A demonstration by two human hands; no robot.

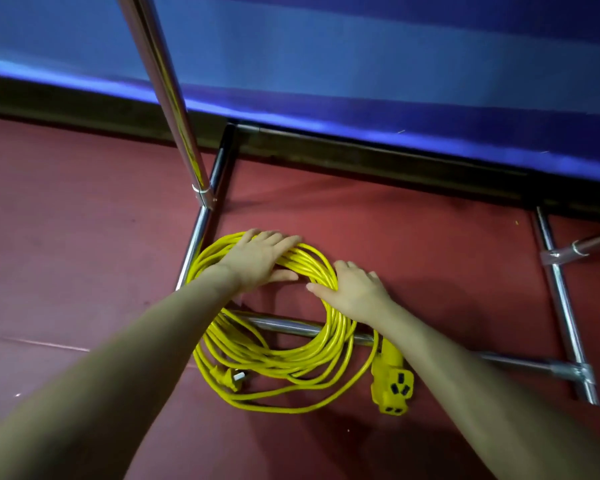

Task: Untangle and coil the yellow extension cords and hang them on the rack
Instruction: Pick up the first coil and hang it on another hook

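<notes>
Yellow cord (274, 341) lies coiled on the floor across the rack's base bar (499, 360), your left hand (260, 259) and right hand (355, 291) flat on it, fingers straight. Coiling looks finished; next, I judge, you grip the loops together and lift them to hang.

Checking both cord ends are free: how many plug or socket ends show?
2. A plug lies at the coil's near-left edge; a socket block lies near-right, beside the right forearm. None seem hidden.

— Where does the yellow extension cord (278, 344) lie?
— Coiled in loose loops on the red floor, draped across the lower crossbar of the chrome rack (326, 329).
— Its ends?
— The plug (230, 375) sits at the coil's near-left (prongs pointing right), the socket block (392, 382) at its near-right.
</notes>
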